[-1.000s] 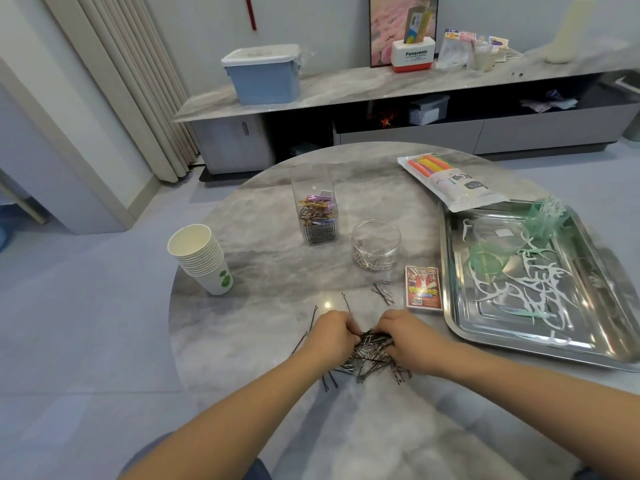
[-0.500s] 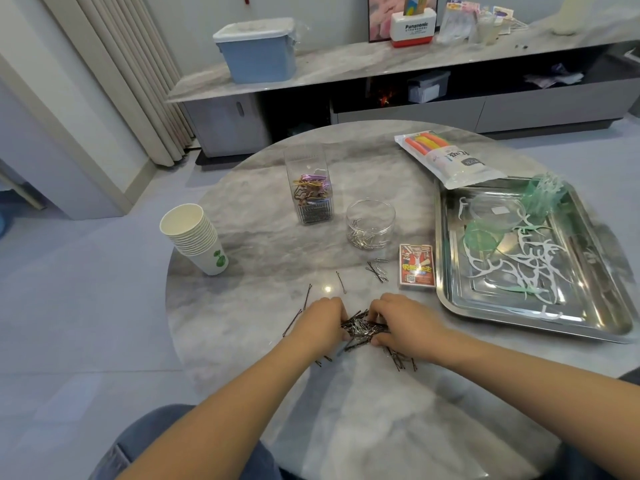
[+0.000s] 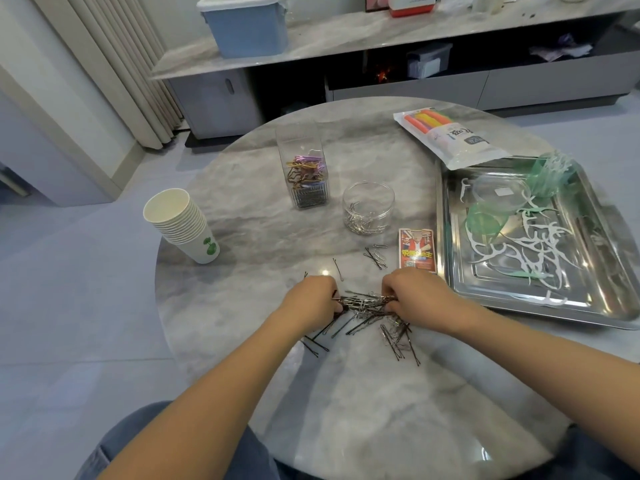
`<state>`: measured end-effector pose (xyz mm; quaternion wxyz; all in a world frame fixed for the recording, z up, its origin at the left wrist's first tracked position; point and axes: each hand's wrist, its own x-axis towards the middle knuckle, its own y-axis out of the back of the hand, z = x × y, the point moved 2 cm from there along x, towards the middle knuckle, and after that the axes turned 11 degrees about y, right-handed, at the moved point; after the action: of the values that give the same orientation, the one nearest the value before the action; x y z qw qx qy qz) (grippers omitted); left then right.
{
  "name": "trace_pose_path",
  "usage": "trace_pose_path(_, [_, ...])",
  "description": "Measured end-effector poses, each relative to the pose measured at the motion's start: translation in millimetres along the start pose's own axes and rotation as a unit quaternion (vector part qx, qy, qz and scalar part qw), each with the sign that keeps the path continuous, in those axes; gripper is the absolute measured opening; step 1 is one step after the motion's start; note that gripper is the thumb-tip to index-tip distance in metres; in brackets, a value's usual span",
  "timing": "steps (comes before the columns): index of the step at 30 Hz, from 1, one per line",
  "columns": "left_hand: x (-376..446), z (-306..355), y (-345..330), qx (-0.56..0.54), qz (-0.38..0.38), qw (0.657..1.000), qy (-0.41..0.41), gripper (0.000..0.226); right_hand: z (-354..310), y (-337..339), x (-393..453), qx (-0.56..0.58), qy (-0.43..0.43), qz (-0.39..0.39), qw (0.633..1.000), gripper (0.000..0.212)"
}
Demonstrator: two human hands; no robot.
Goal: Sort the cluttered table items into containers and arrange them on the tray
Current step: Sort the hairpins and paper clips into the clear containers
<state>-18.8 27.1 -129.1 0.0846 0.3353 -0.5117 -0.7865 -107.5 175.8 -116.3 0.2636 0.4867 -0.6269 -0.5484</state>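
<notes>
The round grey marble table (image 3: 242,209) remains cluttered. The steel tray (image 3: 450,237), far right, holds only loose floss picks (image 3: 540,247). The tall clear box (image 3: 304,168) and round clear jar (image 3: 369,209) are part-filled. Left hand (image 3: 311,301) and right hand (image 3: 414,296) together grip a bundle of dark hairpins (image 3: 363,303) near centre.

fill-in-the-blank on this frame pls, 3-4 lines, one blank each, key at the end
1. Both hands, the left hand and right hand, gather a bundle of ____ pins.
2. The stack of paper cups stands ____ of the square jar.
3. The round jar holds ____ paper clips.
4. The white floss picks lie in the metal ____.

Missing: hair; left; silver; tray
</notes>
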Motion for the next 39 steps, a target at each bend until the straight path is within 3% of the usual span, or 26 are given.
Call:
trace_pose_path(7, [3, -6, 21, -0.166, -0.041, 0.985, 0.035, 0.021, 7, 20, -2, 0.035, -0.035, -0.003, 0.999, 0.023])
trace_pose_path(13, [3, -7, 18, -0.245, -0.079, 0.964, 0.063, 0.023, 10, 23, -6, 0.064, -0.047, -0.023, 0.997, 0.023])
trace_pose_path(19, [1, -8, 11, -0.275, -0.123, 0.951, 0.072, 0.018, 9, 21, -8, 0.074, -0.039, -0.051, 0.995, 0.022])
trace_pose_path(25, [-2, -8, 14, -0.285, -0.128, 0.948, 0.066, 0.049, 7, 24, -7, 0.1, -0.024, -0.043, 0.994, 0.024])
trace_pose_path(31, [-4, -5, 22, -0.272, -0.086, 0.958, 0.032, 0.059, 6, 25, -6, 0.157, -0.029, -0.03, 0.987, 0.024])
trace_pose_path(33, [-5, -5, 24, -0.253, -0.081, 0.964, 0.021, 0.057, 3, 22, -6, 0.17, -0.027, -0.039, 0.984, 0.024])
trace_pose_path(39, [-4, -6, 23, -0.343, -0.09, 0.935, 0.025, 0.026, 1, 14, -8, 0.145, -0.037, -0.054, 0.987, 0.027])
